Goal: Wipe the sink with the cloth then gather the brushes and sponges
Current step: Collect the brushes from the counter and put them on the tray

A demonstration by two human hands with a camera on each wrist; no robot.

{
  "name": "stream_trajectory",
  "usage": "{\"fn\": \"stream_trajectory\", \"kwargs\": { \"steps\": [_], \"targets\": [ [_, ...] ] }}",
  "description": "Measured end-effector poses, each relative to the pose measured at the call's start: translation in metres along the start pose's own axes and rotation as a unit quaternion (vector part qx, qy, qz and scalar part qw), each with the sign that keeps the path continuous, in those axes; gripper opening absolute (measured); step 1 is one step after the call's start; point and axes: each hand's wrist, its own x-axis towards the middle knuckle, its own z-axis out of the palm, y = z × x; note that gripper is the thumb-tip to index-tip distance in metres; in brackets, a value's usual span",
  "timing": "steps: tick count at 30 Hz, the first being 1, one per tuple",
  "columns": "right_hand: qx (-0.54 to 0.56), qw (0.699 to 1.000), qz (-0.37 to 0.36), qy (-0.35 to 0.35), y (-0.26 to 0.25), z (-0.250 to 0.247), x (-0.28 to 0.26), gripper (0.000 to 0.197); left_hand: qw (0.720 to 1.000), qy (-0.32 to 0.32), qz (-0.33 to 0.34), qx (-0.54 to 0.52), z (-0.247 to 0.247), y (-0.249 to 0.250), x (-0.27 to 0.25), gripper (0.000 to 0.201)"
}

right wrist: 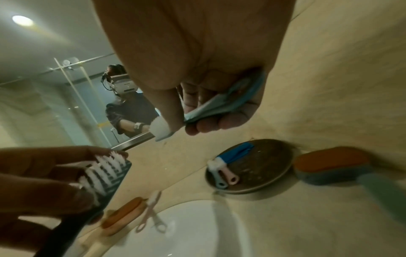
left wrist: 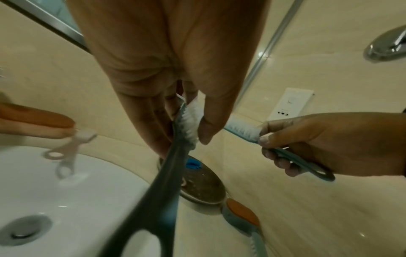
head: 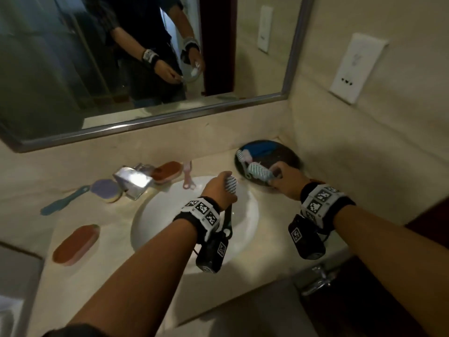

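My left hand (head: 224,181) grips the head of a dark brush (head: 229,184) with white bristles above the white sink (head: 170,215); its looped handle hangs down past my wrist. The left wrist view shows fingers and thumb pinching that brush (left wrist: 186,125). My right hand (head: 275,175) holds a light teal brush (head: 258,173) just over the dark round plate (head: 286,156) at the back right. On the plate (right wrist: 270,160) lie two small brushes (right wrist: 222,172) and a blue item. No cloth is clearly visible.
Along the back of the counter stand the chrome faucet (head: 133,181), an orange sponge (head: 167,171), a pink brush (head: 188,176), a purple sponge (head: 105,189) and a teal brush (head: 63,200). Another orange sponge (head: 75,244) lies front left. A handled orange sponge (right wrist: 334,165) lies beside the plate.
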Motion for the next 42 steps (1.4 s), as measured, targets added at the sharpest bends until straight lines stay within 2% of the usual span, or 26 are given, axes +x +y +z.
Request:
{"fn": "stream_trajectory", "kwargs": {
  "steps": [4,7,9,13,17,21,22,24,28,30,34,39,42],
  "targets": [
    [0.017,0.999,0.030,0.014,0.059,-0.034,0.014,0.027,0.999,-0.006,0.009,-0.049,0.043,0.039,0.018,0.060],
    [0.021,0.999,0.028,0.020,0.080,-0.051,0.035,0.010,0.999,0.002,0.001,-0.052,0.058,0.050,0.033,0.061],
    [0.040,0.999,0.029,0.016,0.082,-0.053,0.048,0.005,0.998,0.009,-0.009,-0.058,0.059,0.050,0.043,0.060],
    [0.106,0.993,0.046,0.001,0.081,-0.049,0.083,0.010,0.997,0.015,-0.029,-0.068,0.060,0.046,0.076,0.057],
    [0.104,0.993,0.060,-0.023,0.080,-0.047,0.119,0.021,0.998,-0.002,-0.025,-0.056,0.067,0.042,0.121,0.060],
    [0.109,0.991,0.073,-0.032,0.077,-0.049,0.158,0.010,0.998,-0.006,-0.022,-0.055,0.077,0.037,0.170,0.059],
    [0.102,0.992,0.074,-0.028,0.078,-0.050,0.171,0.013,0.998,-0.003,-0.025,-0.057,0.080,0.035,0.183,0.058],
    [0.086,0.993,0.076,-0.013,0.080,-0.048,0.190,0.021,0.997,0.006,-0.034,-0.070,0.083,0.036,0.199,0.057],
    [0.063,0.994,0.081,-0.032,0.080,-0.045,0.221,0.012,0.992,0.007,-0.073,-0.102,0.085,0.033,0.228,0.060],
    [0.067,0.994,0.079,-0.033,0.079,-0.042,0.238,0.019,0.989,0.012,-0.085,-0.117,0.085,0.031,0.242,0.064],
    [0.086,0.992,0.086,-0.033,0.076,-0.038,0.267,0.027,0.990,0.046,-0.089,-0.101,0.086,0.028,0.264,0.069],
    [0.116,0.986,0.101,-0.059,0.077,-0.030,0.298,0.015,0.992,0.058,-0.100,-0.043,0.093,0.022,0.294,0.071],
    [0.142,0.982,0.101,-0.077,0.080,-0.022,0.312,0.026,0.991,0.058,-0.110,-0.042,0.098,0.020,0.313,0.070]
  ]
}}
